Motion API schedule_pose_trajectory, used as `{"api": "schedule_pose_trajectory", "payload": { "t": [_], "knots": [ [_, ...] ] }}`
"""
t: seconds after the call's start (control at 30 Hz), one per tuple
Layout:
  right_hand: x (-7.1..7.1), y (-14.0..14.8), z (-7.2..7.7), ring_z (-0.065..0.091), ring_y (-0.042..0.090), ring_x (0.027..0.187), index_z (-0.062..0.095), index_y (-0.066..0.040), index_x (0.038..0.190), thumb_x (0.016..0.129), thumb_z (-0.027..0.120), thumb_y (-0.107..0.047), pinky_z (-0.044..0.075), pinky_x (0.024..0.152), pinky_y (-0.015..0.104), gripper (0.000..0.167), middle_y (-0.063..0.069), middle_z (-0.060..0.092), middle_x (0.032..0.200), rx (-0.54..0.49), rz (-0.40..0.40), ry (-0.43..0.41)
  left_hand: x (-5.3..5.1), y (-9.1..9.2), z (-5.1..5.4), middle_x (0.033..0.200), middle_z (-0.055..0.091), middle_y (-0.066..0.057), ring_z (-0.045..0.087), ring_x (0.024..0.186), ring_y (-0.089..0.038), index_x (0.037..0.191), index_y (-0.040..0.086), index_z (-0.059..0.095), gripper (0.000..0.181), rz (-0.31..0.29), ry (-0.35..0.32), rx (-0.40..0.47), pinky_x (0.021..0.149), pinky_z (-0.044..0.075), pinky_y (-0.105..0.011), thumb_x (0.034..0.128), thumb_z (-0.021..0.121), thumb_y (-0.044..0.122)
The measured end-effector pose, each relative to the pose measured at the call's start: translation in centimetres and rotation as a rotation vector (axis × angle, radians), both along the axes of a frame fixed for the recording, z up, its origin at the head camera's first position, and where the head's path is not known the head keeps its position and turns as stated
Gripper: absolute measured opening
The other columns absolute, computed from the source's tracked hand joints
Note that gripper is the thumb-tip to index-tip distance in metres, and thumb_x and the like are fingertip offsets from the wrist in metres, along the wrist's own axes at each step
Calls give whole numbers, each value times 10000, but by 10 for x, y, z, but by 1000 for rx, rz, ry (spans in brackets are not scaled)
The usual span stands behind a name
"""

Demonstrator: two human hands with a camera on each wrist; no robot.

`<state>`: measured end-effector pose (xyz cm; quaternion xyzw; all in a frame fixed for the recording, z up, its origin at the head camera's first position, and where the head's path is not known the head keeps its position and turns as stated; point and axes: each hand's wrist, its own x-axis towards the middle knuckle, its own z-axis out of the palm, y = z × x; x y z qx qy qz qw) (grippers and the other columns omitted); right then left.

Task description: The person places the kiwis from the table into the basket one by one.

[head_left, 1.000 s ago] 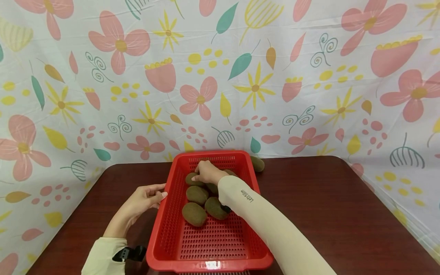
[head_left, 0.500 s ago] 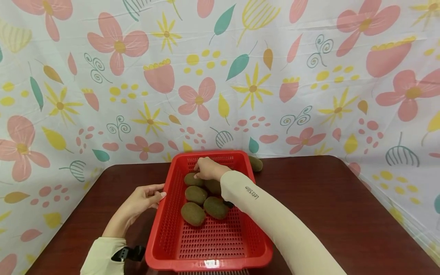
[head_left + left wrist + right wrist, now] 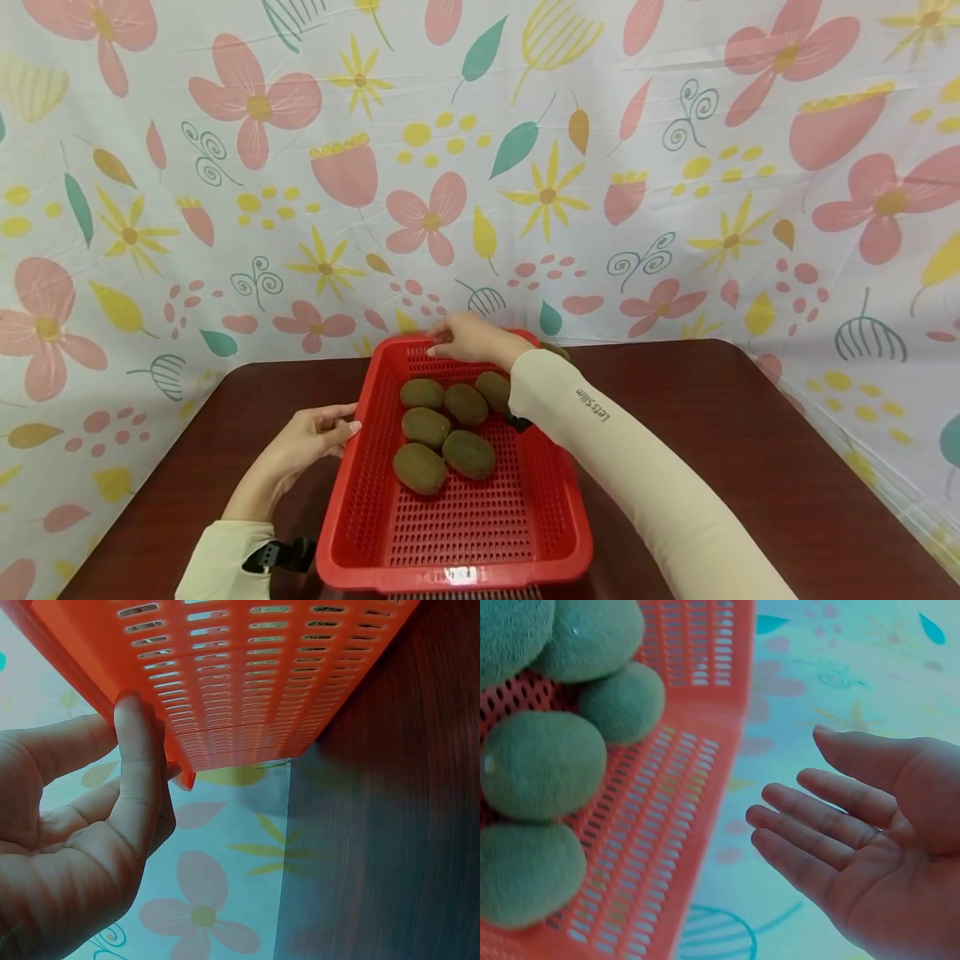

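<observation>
A red plastic basket (image 3: pixel 375 575) with slotted walls holds several brown, fuzzy kiwifruits (image 3: pixel 469 455), grouped towards its back and left. My left hand (image 3: pixel 307 437) is at the basket's left side, pinching the rim between thumb and fingers; the left wrist view shows this hand (image 3: pixel 97 817) from below against the slotted wall. Over the back of the basket is my right hand (image 3: pixel 480 340), holding nothing. In the right wrist view its fingers (image 3: pixel 810 817) are extended and apart from the basket. Beyond the basket's back right corner, one more kiwifruit (image 3: pixel 556 350) is partly hidden by my right arm.
The basket stands on a dark reddish-brown table (image 3: pixel 675 417). A flower-printed white cloth (image 3: pixel 480 167) hangs close behind the table's back edge and along both sides. Black straps with cameras (image 3: pixel 281 556) sit on the wrists.
My right hand has risen off the kiwifruits and moved back towards the rear rim, uncovering the fruits beneath. My left hand stays at the rim. The head view has shifted slightly.
</observation>
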<state>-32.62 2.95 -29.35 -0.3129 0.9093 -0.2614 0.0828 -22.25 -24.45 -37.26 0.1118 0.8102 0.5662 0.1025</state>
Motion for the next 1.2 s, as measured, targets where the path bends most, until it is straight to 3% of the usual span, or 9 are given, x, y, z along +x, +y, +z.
{"api": "schedule_pose_trajectory", "payload": {
  "t": [0.2,0.4,0.53,0.73,0.97,1.2],
  "knots": [
    [-2,28,8,584,262,1167,578,-7,1310,967,593,-184,470,974,356,387,144,618,1262,-98,-45,3,0,-1,-2,931,649,-147,670,807,-277,1413,-83,402,541,-3,-9,9,784,563,-397,971,582,172],
    [-7,66,2,581,301,1164,577,8,1303,975,575,-166,467,974,420,371,172,621,1245,-244,-105,47,0,-2,-2,955,658,-153,673,810,-272,1411,-87,402,547,-3,-7,13,783,564,-389,969,586,178],
    [-12,93,-10,593,342,1131,585,48,1275,970,577,-134,481,949,452,356,214,626,1211,-338,-140,114,0,-2,-2,892,643,-134,669,792,-272,1410,-83,405,544,6,-8,8,789,562,-397,965,591,169],
    [-18,128,-30,583,369,1136,589,63,1259,964,586,-125,478,940,484,350,242,605,1232,-422,-211,99,0,-2,-2,883,643,-130,667,789,-273,1412,-92,394,550,1,-5,14,794,561,-403,966,588,166],
    [-31,158,-58,594,397,1102,588,105,1232,948,608,-105,483,928,496,353,271,617,1176,-438,-281,132,-1,-2,-2,899,647,-132,674,796,-272,1406,-90,406,542,-1,0,9,786,564,-387,967,588,171],
    [-38,167,-82,587,402,1113,561,117,1258,948,613,-120,514,883,472,393,277,618,1182,-419,-363,80,-1,-2,-3,910,652,-137,677,793,-272,1410,-86,402,546,-5,-1,7,789,564,-388,967,588,172]
  ]
}}
